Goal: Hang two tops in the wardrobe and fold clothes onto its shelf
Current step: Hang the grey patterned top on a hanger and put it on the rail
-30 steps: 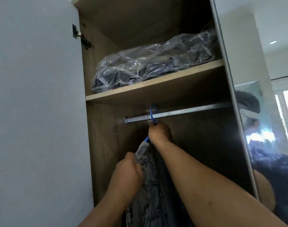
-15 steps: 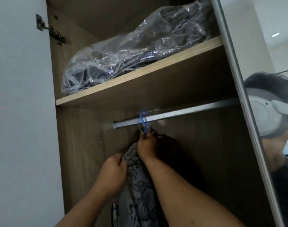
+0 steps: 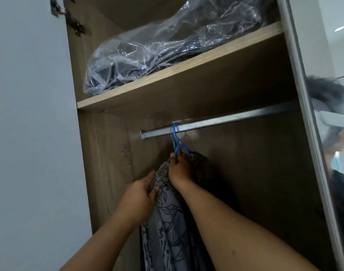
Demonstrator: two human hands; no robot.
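Overhead, the blue hanger (image 3: 176,140) is hooked on the rail (image 3: 222,121), which runs left to right. Its neck is pinched by the right hand (image 3: 180,169) directly below; the patterned top (image 3: 167,222) hanging beneath is gripped by the left hand (image 3: 142,194), lower and nearer.

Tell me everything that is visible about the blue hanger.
The blue hanger looks like thin plastic. Its hook is over the metal rail, near the rail's left end. Below the hook is a loop, pinched by the right hand. A grey flower-patterned top hangs from it; its arms are hidden.
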